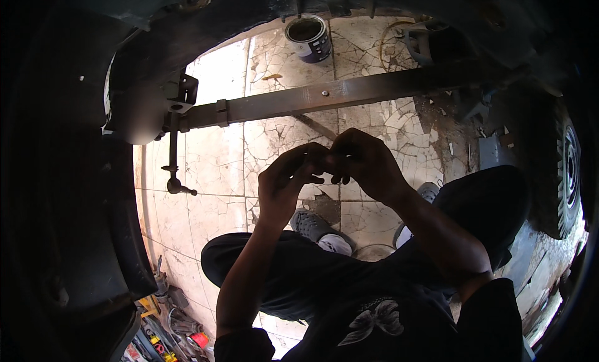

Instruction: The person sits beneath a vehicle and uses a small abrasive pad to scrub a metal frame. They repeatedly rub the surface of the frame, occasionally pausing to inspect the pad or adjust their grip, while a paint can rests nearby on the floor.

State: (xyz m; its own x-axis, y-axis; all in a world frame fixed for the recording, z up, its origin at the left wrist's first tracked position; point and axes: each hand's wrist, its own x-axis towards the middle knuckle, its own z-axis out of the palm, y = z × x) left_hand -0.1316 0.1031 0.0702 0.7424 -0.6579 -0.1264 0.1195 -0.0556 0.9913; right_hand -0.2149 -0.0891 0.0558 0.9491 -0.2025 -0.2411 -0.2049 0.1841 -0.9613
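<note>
My left hand [282,178] and my right hand [368,167] meet in front of me, above the floor between my knees. Both have their fingers bent and pressed together at the tips. Whatever they pinch is too dark and small to make out. Just beyond them a long flat metal bar [281,105], possibly a leaf spring, runs across from left to right, with a clip [223,112] around it near its left end; neither hand touches it. From that end hangs a thin rod [173,144] with a ball joint [175,186] at its bottom.
An open paint can [308,41] stands on the cracked tile floor [206,212] beyond the bar. Dark vehicle bodywork [56,175] frames the left side and top. At right is a tyred wheel [569,168]. Several tools [156,337] lie at lower left.
</note>
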